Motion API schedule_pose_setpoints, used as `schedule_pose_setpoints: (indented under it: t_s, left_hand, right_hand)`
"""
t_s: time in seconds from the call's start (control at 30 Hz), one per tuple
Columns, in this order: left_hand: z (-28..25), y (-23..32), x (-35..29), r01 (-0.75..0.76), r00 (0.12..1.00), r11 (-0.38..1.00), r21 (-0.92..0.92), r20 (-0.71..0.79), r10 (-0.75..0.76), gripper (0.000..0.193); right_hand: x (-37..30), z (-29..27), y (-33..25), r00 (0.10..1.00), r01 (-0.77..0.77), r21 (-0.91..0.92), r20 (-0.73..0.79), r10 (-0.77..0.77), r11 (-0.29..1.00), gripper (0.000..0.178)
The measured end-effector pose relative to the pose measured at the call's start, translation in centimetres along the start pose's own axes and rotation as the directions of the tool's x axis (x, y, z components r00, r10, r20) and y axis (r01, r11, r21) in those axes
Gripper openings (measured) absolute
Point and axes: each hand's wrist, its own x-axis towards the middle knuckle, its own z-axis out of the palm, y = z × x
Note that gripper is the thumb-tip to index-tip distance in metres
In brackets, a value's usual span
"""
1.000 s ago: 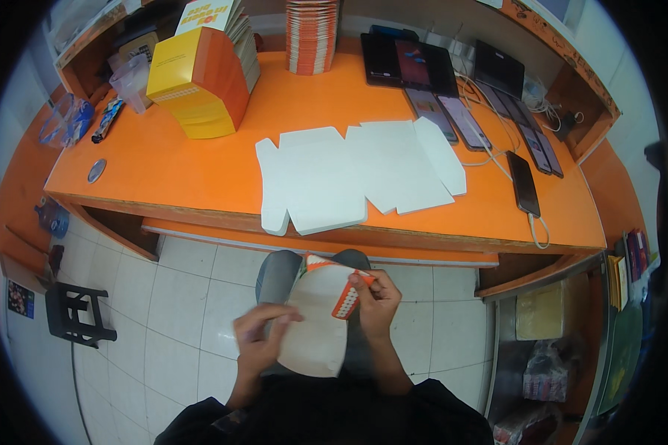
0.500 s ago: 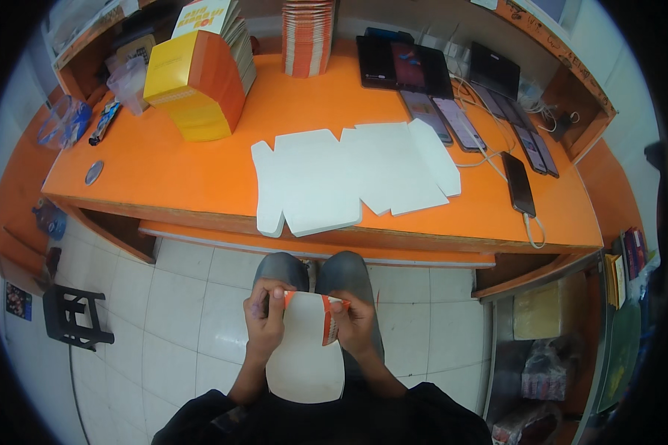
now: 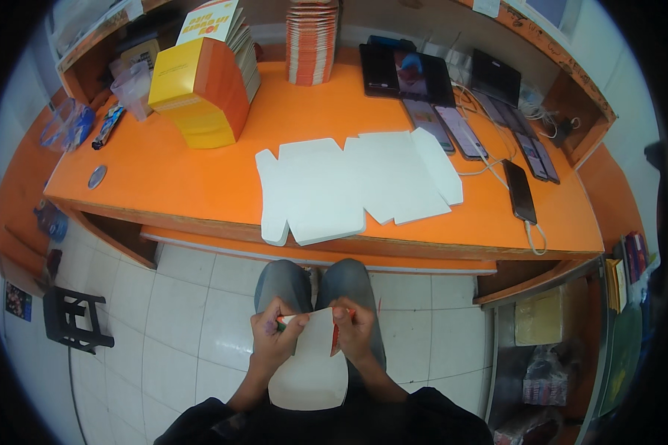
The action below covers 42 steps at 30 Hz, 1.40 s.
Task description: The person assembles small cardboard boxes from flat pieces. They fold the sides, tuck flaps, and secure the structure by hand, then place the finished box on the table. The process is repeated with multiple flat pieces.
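Observation:
On my lap lies a cardboard box blank, pale inside with orange showing at its far edges. My left hand is closed round its far left corner, the thumb lying on top. At the far right corner, my right hand pinches an orange-edged flap that stands up from the sheet. On the table ahead of my knees rests a stack of flat white die-cut box blanks. The undersides of both hands' fingers are hidden.
An orange table spans the view ahead. Yellow and orange folded cartons stand at its back left, beside a tall stack of orange-white cartons. Several phones and cables, including a black phone, lie at right. A black stool stands on the left floor.
Both hands have shifted slightly; the left has curled further over its corner and the thumb has moved inward. The right flap is turned more upright. The whole view has tilted a little.

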Motion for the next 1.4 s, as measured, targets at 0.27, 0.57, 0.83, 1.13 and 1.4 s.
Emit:
schedule_pose_setpoints:
  t_s: [0.27, 0.57, 0.83, 1.13, 1.4]
  left_hand:
    - [1.3, 0.4, -0.3, -0.070, 0.990, 0.994, 0.085, -0.115, 0.080, 0.022]
    - [0.4, -1.6, 0.0, -0.114, 0.986, 0.964, 0.242, -0.088, 0.139, 0.039]
    - [0.1, -0.9, 0.2, -0.198, 0.980, 0.975, 0.104, 0.013, 0.197, 0.031]
    - [0.6, -0.7, -0.9, 0.117, 0.973, 0.964, -0.238, -0.168, -0.160, 0.018]
    - [0.2, -0.7, -0.8, -0.050, 0.940, 0.998, 0.046, -0.337, 0.063, 0.027]
  right_hand:
    - [0.0, -0.5, -0.8, 1.000, 0.003, -0.204, -0.014, -0.006, 0.979, 0.031]
    - [0.8, 0.5, -1.4, 0.987, 0.130, -0.237, 0.120, -0.104, 0.963, 0.017]
    - [0.6, 0.7, -1.0, 0.998, 0.027, -0.170, -0.045, -0.035, 0.985, 0.021]
    - [0.1, 0.8, -1.6, 0.991, 0.133, -0.236, 0.043, -0.127, 0.963, 0.035]
    - [0.3, 2.0, -2.2, 0.996, -0.074, 0.101, 0.055, 0.069, 0.992, 0.011]
